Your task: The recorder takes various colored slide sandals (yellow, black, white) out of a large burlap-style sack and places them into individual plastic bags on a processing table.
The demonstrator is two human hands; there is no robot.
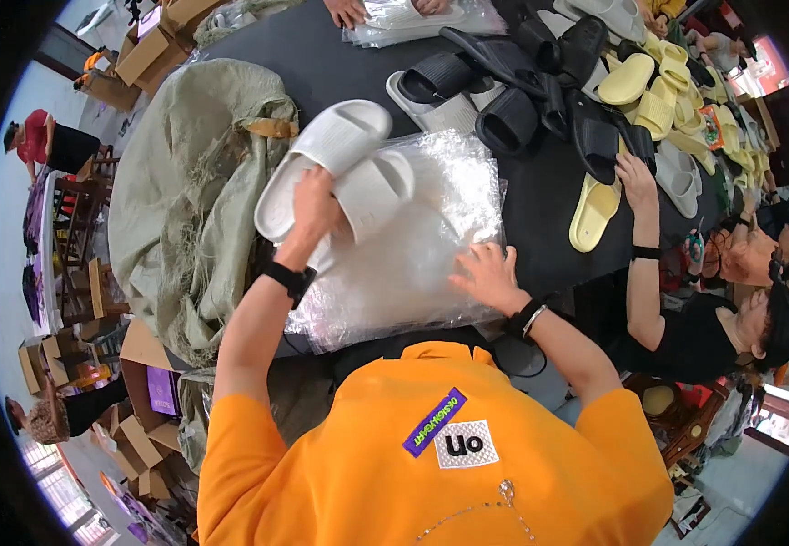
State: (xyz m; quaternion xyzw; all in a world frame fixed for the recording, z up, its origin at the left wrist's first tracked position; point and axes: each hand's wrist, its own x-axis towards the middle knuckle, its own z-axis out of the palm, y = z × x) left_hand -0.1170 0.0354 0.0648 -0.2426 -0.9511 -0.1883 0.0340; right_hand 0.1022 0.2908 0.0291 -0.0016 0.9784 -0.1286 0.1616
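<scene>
My left hand point(316, 202) is closed around a pair of light grey slide sandals point(340, 135); one sandal overlaps the other, and the fingers grip them between the two. They are over the left part of a stack of clear plastic bags point(412, 264) on the dark table. My right hand point(490, 275) lies at the right edge of the stack, fingers spread and touching the film, holding nothing. The underside of the sandals and part of my left fingers are hidden.
A crumpled grey-green woven sack point(203, 200) lies left of the bags. Black slides point(508, 118) and yellow slides point(626, 77) are piled at far right. A co-worker's hand point(635, 177) reaches into the pile; another person's hand point(346, 11) is at the far edge.
</scene>
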